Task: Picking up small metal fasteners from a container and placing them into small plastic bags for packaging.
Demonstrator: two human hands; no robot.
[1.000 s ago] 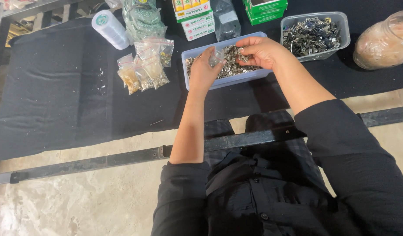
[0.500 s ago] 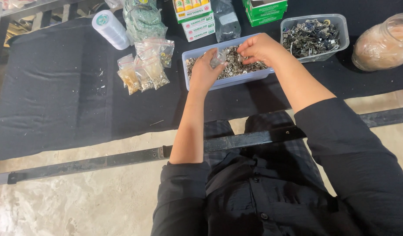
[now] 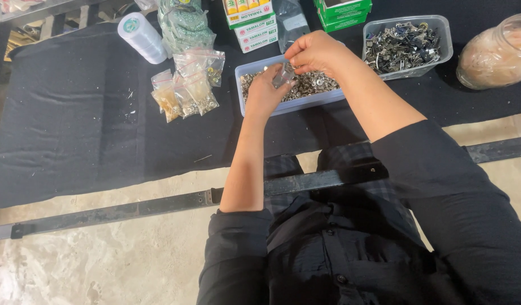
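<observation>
Both hands meet over a shallow blue tray (image 3: 283,106) filled with small round metal pieces (image 3: 317,85). My left hand (image 3: 265,93) holds a small clear plastic bag (image 3: 283,74) by its lower side. My right hand (image 3: 314,52) pinches the top of the same bag from above. The bag hangs just above the metal pieces, and what it holds cannot be made out.
Several small filled plastic bags (image 3: 184,90) lie left of the tray on the black cloth (image 3: 74,124). A white roll (image 3: 140,37), a clear tub of dark metal parts (image 3: 406,44), a large jar (image 3: 495,52) and green and white boxes (image 3: 252,20) stand around it.
Both hands stay over the blue tray with the bag. The right hand has shifted slightly on the bag's top.
</observation>
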